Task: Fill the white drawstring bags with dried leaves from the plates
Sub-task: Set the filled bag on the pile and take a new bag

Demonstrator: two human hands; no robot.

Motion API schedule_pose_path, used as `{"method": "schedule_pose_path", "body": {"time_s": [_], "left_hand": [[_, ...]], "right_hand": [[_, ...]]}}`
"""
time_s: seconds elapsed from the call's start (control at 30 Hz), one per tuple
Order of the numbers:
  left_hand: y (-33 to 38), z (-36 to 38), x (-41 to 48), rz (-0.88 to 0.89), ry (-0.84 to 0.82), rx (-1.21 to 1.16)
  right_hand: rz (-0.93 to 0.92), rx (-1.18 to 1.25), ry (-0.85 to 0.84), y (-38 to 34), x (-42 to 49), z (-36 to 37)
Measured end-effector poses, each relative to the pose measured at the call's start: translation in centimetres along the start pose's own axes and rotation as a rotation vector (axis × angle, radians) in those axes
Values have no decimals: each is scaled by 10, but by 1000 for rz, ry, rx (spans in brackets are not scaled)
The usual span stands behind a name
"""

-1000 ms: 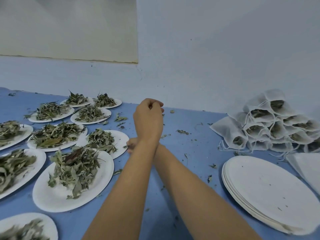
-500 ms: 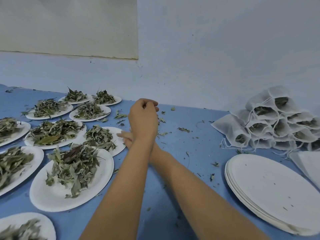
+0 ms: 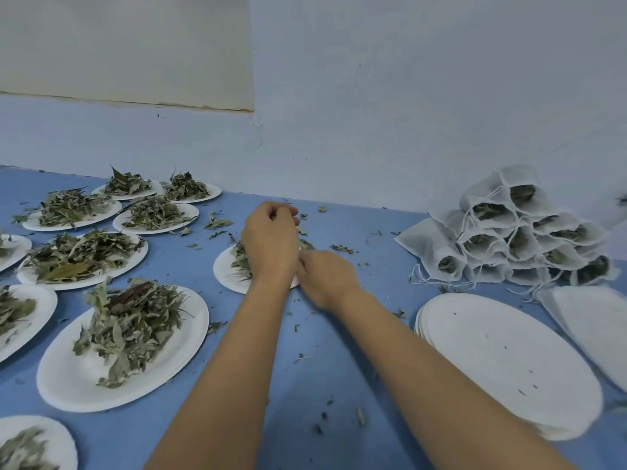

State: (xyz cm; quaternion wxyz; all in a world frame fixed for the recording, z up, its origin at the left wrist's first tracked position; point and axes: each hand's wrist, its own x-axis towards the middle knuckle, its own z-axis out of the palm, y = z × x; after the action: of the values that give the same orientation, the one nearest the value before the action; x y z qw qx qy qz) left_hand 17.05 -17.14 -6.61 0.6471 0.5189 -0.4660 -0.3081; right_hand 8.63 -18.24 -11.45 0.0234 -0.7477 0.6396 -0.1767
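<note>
Head camera looks down on a blue tabletop [image 3: 325, 374] set against a pale wall [image 3: 407, 113]. The left hand [image 3: 269, 244] hangs over a white paper plate [image 3: 224, 273] in the middle of the tabletop. Its back faces the camera and its fingers are curled into a narrow grip; I cannot tell what it holds, if anything. The right hand [image 3: 327, 278] sits just beside it at the plate's right rim. It is blurred and its fingers are hidden, so its grip cannot be told either. A few dried leaves [image 3: 241, 262] show on that plate, left of the left wrist.

To the left, more plates stand in rows, each heaped with leaves. The nearest heaped plate [image 3: 68, 385] carries a tall leaf pile [image 3: 129, 323].

At the far right, the filled drawstring bags [image 3: 502, 239] are piled against the wall. Their mouths face the camera with leaves showing inside, and the strings trail loose onto the tabletop. Just near of that pile lies a stack of empty plates [image 3: 509, 361]. Flat white bags [image 3: 593, 320] lie at the right edge beside the stack.

Leaf crumbs [image 3: 342, 248] are scattered over the tabletop around both hands.
</note>
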Motion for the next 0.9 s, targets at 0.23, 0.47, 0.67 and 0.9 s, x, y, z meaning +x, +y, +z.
{"method": "schedule_pose_path", "body": {"time_s": [0.23, 0.47, 0.67, 0.9], "left_hand": [[-25, -9, 11, -188, 29, 317], [-40, -4, 14, -431, -13, 336], [-42, -6, 10, -433, 41, 259], [-18, -1, -9, -373, 110, 90]], "right_hand": [[357, 160, 191, 45, -9, -18], [596, 493, 95, 50, 3, -34], [649, 634, 92, 46, 2, -42], [587, 616, 151, 58, -22, -68]]}}
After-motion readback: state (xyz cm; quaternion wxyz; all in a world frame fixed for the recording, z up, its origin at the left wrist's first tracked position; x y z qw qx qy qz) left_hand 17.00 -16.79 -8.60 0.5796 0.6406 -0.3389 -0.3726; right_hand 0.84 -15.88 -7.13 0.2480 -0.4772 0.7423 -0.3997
